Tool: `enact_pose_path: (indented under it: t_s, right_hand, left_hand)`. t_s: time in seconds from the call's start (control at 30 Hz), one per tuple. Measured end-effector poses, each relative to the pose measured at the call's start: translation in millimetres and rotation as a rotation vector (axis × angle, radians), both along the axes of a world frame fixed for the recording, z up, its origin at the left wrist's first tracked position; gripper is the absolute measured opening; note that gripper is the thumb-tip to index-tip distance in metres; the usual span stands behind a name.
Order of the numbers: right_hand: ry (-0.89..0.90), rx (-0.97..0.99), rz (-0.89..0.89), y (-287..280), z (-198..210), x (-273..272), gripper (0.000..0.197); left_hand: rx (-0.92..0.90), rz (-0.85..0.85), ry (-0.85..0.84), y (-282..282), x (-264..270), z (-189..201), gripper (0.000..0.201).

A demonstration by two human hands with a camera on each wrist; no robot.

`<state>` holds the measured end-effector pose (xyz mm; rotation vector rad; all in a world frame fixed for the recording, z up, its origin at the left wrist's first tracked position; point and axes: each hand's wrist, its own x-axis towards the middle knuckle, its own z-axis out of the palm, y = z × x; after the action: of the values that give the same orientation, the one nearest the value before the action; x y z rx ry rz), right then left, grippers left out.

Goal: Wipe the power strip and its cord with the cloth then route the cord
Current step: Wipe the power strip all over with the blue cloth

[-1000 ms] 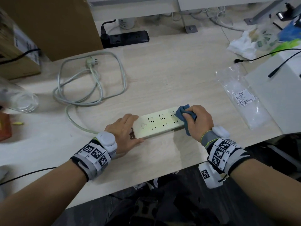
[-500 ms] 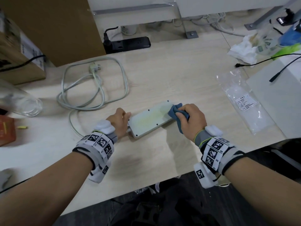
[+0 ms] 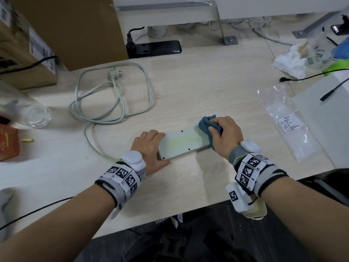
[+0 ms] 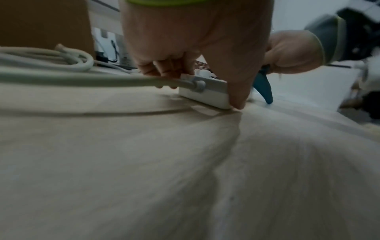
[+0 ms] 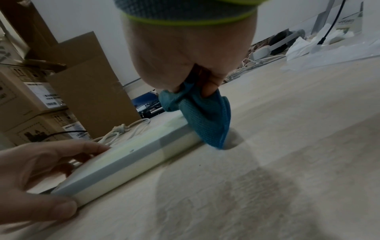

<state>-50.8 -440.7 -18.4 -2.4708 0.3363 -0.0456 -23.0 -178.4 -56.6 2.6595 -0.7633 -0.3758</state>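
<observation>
The power strip (image 3: 184, 143) has been turned over since a second ago, its socket face now down and its plain back with screw holes up, lying flat near the front edge of the table (image 3: 207, 87). My left hand (image 3: 149, 148) grips its left end, thumb along the near edge. My right hand (image 3: 225, 137) pinches the blue cloth (image 3: 204, 124) against the right end. Farther left, the cord (image 3: 113, 95) lies in loose loops.

I'm in an office or storeroom corner: my pale wood-grain table (image 3: 198, 87) faces labelled brown cardboard shipping boxes (image 3: 24, 52), a black plastic power strip (image 3: 154, 48) on the floor, and tangled white cables (image 3: 260, 27) under metal desk legs (image 3: 221, 23).
</observation>
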Motion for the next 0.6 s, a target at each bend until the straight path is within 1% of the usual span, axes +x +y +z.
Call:
enact_pose_path:
  t_s: [0.1,0.13,0.23,0.3,0.37,0.43,0.5,0.53,0.6]
  right_hand:
    - [0.132,-0.061,0.074,7.0,-7.6,-4.6,0.019]
    - [0.138,-0.064,0.108,12.2,-11.0,-9.0,0.018]
    - [0.024,-0.036,0.288,44.1,-22.6,-23.3,0.012]
    - [-0.035,0.036,0.402,76.0,-25.2,-22.5,0.011]
    - [-0.062,0.107,0.501,104.3,-22.1,-15.5,0.017]
    - [-0.031,0.119,0.578,111.9,-21.1,-11.8,0.017]
    - [-0.004,0.118,0.563,90.1,-21.8,-12.0,0.021]
    - [0.005,0.106,0.522,71.7,-21.0,-13.4,0.020]
    - [0.016,0.040,0.385,31.6,-19.4,-17.8,0.011]
  left_hand:
    - [-0.063,-0.036,0.028,-3.8,-0.6,-5.3,0.085]
    - [-0.085,-0.018,0.045,-4.3,-0.6,-6.2,0.085]
    - [-0.144,0.038,0.069,-2.5,-0.1,-10.5,0.085]
    - [-0.168,0.063,0.049,-4.4,-1.2,-12.5,0.082]
    - [-0.197,0.086,0.019,-4.5,-3.5,-16.1,0.076]
    - [-0.218,0.080,0.002,-5.6,-2.9,-20.7,0.072]
    - [-0.230,0.056,0.007,-5.0,-1.0,-24.3,0.075]
    - [-0.232,0.046,0.005,-4.8,-0.1,-24.9,0.078]
    - [-0.217,0.032,0.027,-4.9,-0.6,-25.8,0.082]
